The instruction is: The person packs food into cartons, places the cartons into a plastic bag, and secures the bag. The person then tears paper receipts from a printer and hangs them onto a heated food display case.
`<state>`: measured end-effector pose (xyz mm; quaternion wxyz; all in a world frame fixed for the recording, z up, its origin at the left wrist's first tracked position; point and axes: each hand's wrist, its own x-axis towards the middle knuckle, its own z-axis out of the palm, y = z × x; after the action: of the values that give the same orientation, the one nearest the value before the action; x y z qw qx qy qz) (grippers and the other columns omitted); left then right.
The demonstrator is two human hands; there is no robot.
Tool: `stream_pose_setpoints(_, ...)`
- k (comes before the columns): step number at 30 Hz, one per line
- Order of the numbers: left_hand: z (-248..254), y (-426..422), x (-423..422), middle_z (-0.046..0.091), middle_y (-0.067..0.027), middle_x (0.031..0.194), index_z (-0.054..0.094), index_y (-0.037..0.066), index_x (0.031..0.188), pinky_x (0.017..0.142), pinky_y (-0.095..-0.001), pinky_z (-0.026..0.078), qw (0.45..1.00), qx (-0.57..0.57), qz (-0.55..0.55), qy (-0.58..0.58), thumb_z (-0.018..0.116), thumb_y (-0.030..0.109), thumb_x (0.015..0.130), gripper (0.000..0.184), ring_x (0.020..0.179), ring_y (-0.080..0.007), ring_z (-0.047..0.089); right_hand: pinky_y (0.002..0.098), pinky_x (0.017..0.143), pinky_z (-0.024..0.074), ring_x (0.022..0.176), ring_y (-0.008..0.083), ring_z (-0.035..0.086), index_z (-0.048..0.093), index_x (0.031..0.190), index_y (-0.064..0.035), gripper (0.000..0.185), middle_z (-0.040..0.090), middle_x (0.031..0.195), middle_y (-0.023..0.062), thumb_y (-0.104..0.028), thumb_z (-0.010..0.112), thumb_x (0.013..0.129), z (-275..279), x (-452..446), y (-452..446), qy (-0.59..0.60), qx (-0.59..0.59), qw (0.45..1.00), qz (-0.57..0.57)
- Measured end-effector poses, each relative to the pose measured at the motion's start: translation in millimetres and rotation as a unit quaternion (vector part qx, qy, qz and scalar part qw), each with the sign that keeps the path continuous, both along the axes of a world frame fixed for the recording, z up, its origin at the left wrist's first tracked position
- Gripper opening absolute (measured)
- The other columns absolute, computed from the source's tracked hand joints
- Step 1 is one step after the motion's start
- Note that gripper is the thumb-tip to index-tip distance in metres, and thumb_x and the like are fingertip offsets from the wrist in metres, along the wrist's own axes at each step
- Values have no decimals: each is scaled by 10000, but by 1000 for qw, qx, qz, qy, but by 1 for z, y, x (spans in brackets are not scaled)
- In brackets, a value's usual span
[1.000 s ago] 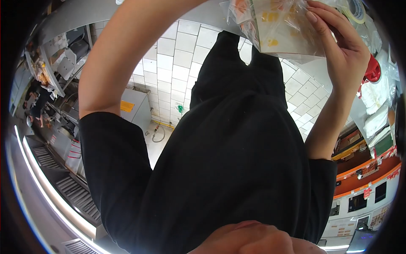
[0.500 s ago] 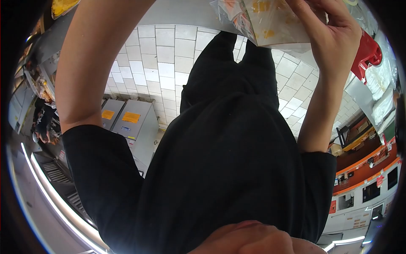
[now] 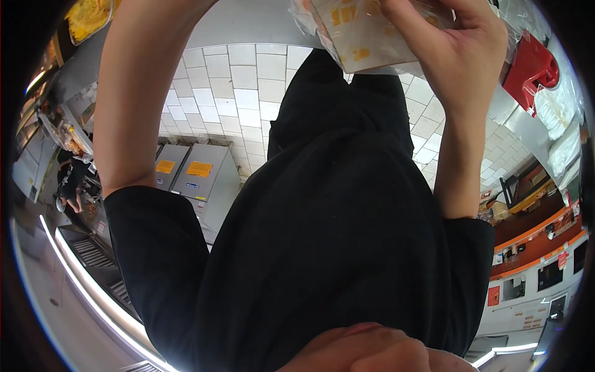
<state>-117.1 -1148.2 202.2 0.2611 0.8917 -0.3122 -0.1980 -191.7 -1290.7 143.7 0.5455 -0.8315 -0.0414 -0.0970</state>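
Note:
A pale packet (image 3: 365,37) with yellow marks, loosely covered in clear plastic, is at the top edge of the view, partly cut off. My right hand (image 3: 455,40) is closed on its right side, the thumb lying across the upper part; some fingertips are cut off by the top edge. My left forearm (image 3: 145,80) reaches up past the top edge, so my left hand is out of view.
Yellow food in a tray (image 3: 90,22) is at the top left. A red object (image 3: 530,71) and clear plastic bags (image 3: 558,111) lie on the right. Grey cabinets (image 3: 201,177) stand below left on the tiled floor (image 3: 248,87). Another person (image 3: 73,180) is at the far left.
The packet and my right hand have shifted left in the view. The food tray and more of the grey cabinets now show on the left. The view has turned somewhat.

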Motion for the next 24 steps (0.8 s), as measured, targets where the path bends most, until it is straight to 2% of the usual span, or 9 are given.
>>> stream_pose_setpoints(2, -3, 0, -1, 591, -144, 719, 568, -50, 914, 614, -318, 452, 1000, -7, 15, 6, 516, 144, 789, 237, 665, -231, 583, 261, 672, 442, 732, 183, 593, 629, 684, 15, 75, 622, 758, 81, -17, 651, 620, -4, 3, -3, 1, 18, 1000, 17)
stream_pose_setpoints(6, 13, 3, 5, 591, -146, 706, 561, -46, 908, 584, -314, 449, 984, -55, 68, 157, 524, 124, 799, 205, 639, -244, 583, 260, 674, 444, 747, 187, 600, 639, 702, 12, 81, 625, 783, 91, -20, 666, 633, 5, 4, 2, 34, -4, 999, 21)
stream_pose_setpoints(9, -5, 2, -2, 592, -184, 710, 552, -49, 914, 573, -336, 455, 987, -70, 95, 105, 526, 96, 804, 184, 645, -292, 593, 253, 696, 447, 774, 173, 598, 656, 769, 8, 107, 624, 837, 85, -36, 693, 678, 16, 5, 8, 56, -83, 995, 29)
stream_pose_setpoints(11, -15, 7, -16, 587, -212, 705, 545, -50, 927, 567, -355, 458, 989, -64, 115, 68, 526, 80, 804, 180, 652, -321, 597, 233, 720, 446, 803, 134, 593, 679, 868, 0, 136, 620, 883, 61, -61, 708, 749, -5, 2, -3, 28, -51, 996, 67)
stream_pose_setpoints(13, -11, 13, -28, 578, -240, 693, 538, -48, 948, 562, -374, 459, 987, -65, 137, 52, 527, 69, 802, 188, 658, -342, 600, 239, 740, 443, 811, 146, 588, 680, 846, -7, 132, 608, 868, 53, -66, 716, 734, 1, 1, -2, 40, -93, 993, 66)
stream_pose_setpoints(15, -23, 25, -48, 615, -162, 695, 612, 17, 945, 579, -348, 500, 980, -118, 153, -39, 612, 92, 738, 220, 663, -289, 634, 252, 724, 446, 804, 163, 586, 688, 842, -27, 139, 613, 879, 48, -82, 725, 720, 4, 6, -1, 29, -90, 993, 73)
stream_pose_setpoints(18, -29, 26, -55, 638, -92, 723, 640, 72, 992, 553, -289, 480, 978, -108, 140, -113, 660, 115, 728, 268, 612, -206, 617, 260, 685, 453, 782, 178, 588, 705, 850, -70, 166, 626, 884, 39, -105, 746, 693, 1, 5, 4, 19, -78, 995, 51)
stream_pose_setpoints(21, -39, 37, -54, 624, -96, 718, 647, 101, 990, 556, -308, 487, 968, -156, 99, -168, 669, 78, 671, 320, 604, -255, 598, 238, 729, 448, 851, 136, 593, 698, 898, -56, 215, 643, 888, 29, -74, 755, 691, 7, 5, 10, 30, -100, 994, -26)
stream_pose_setpoints(24, -31, 68, -66, 631, -82, 732, 651, 88, 937, 570, -314, 501, 946, -250, 66, -195, 675, 21, 627, 318, 616, -235, 614, 244, 738, 447, 849, 139, 594, 696, 900, -49, 228, 653, 899, 39, -65, 759, 681, 12, 2, 19, 25, -132, 988, -78)
